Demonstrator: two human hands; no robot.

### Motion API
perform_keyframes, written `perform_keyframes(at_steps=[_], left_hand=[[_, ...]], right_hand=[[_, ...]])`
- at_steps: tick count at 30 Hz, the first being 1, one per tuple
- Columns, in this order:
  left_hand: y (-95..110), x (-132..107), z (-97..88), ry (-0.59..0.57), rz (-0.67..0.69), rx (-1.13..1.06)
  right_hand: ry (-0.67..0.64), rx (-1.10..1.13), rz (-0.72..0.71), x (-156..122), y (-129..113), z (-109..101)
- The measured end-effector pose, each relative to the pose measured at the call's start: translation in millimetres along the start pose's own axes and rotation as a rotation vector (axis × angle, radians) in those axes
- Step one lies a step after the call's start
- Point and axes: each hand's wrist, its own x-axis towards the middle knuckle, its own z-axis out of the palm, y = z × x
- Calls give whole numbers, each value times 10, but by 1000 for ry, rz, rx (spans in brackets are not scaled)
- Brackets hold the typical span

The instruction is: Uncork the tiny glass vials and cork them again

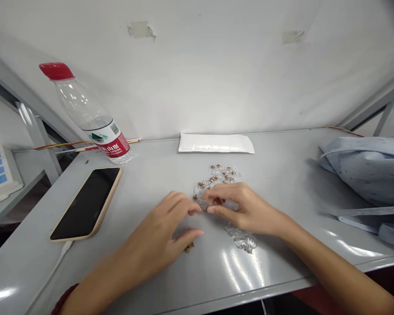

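Observation:
On the grey table lies a loose pile of small clear plastic pieces with brown bits. My right hand reaches over the near side of this pile, its fingers curled toward the thumb; whatever they pinch is too small to make out. Just left of it is my left hand, its thumb and forefinger apart with nothing visible between them. Beneath the left thumb a few small brown pieces show. A second heap, of clear plastic pieces, sits on the near side of my right hand.
A flat white packet lies against the back wall. To the left stand a red-capped water bottle and a phone with a white cable. A light blue cloth bundle occupies the right side.

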Motion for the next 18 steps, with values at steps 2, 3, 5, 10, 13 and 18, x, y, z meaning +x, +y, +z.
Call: perform_keyframes(at_steps=[2,3,5,10,13,18], left_hand=[[8,16,-103,-36,-111,-15],[12,23,-144,-35,-175,-26],[19,32,-195,-33,-284,-47],[35,33,-148,-170,-365,-52],[61,41,-88,-274,-434,-75],[77,35,-36,-306,-429,-32]], right_hand=[[86,-103,52,-7,54,-52],[112,-157,73,-10,85,-77],[120,-250,99,-16,143,-114],[49,-354,137,-27,214,-132],[44,-340,140,-31,204,-145],[53,-232,123,-57,96,-256]])
